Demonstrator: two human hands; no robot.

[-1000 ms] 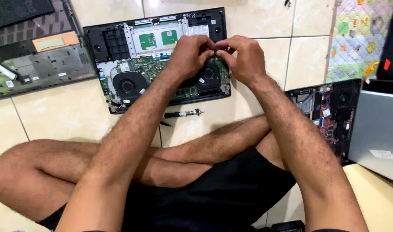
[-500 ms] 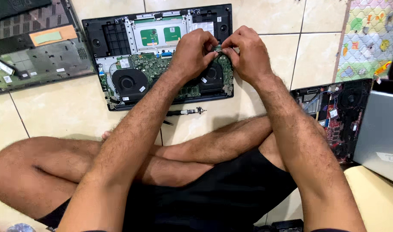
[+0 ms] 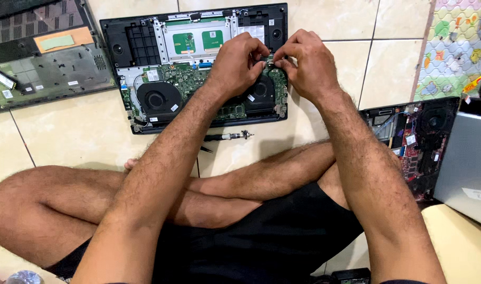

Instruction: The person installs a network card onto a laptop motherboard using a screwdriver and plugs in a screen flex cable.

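An opened black laptop lies on the tiled floor with its green circuit board and two round fans exposed. My left hand and my right hand meet over the board's right part, near the right fan. Their fingertips pinch together at a small part on the board; the part itself is hidden under the fingers. A small screwdriver lies on the tile just in front of the laptop, apart from both hands.
A detached dark laptop cover lies at the far left. Another opened laptop and a grey laptop lid sit at the right. A colourful foam mat is at the top right. My crossed legs fill the foreground.
Both hands have stayed on the right part of the board, with the fingertips shifting slightly closer together. The view has moved a little; the laptop sits lower in the frame.
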